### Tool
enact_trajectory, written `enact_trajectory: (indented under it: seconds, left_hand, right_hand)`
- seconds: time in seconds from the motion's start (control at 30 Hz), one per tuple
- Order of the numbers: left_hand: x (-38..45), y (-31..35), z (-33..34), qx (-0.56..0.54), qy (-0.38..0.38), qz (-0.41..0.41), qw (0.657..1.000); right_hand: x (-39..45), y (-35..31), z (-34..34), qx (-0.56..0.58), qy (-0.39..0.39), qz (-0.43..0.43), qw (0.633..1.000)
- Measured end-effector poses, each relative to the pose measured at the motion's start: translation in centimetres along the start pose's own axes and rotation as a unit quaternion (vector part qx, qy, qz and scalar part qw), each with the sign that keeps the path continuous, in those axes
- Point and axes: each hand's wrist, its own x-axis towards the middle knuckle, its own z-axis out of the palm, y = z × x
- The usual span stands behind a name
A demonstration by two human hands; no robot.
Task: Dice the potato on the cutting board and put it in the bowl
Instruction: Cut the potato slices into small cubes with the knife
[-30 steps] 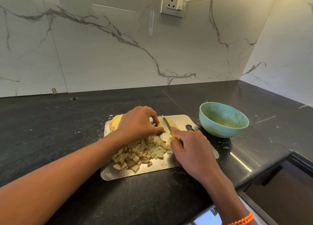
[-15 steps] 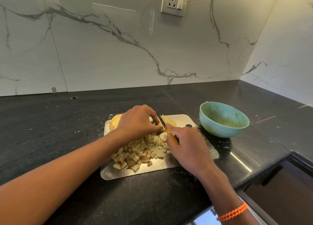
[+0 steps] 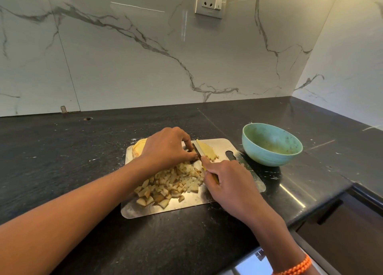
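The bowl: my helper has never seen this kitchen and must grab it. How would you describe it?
On the black countertop, look just right of the steel cutting board. The bowl stands there, round, pale turquoise, holding no potato yet. Nothing else on the counter is that colour.

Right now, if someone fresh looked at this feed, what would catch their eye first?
Probably the two hands meeting mid-board: the left hand pins a potato piece while the right hand works the yellow-handled knife right beside its fingertips. Next, the heap of diced potato piled on the near part of the steel cutting board. Then the teal bowl to the right on the black counter, with no potato in it yet.
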Motion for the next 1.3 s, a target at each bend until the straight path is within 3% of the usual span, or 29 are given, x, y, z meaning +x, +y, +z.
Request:
enact_trajectory:
  seconds: [0.73,1.3]
  left_hand:
    - [-0.5,1.4,-0.7,0.057,0.010,0.015,0.998]
    - [-0.7,1.1,-0.3,0.028,0.026,0.017,0.999]
  right_hand:
    - [-3.9,1.8,-1.0,-0.006,0.040,0.000,0.999]
    - [0.1,1.3,0.0,0.050,0.100,0.024,0.993]
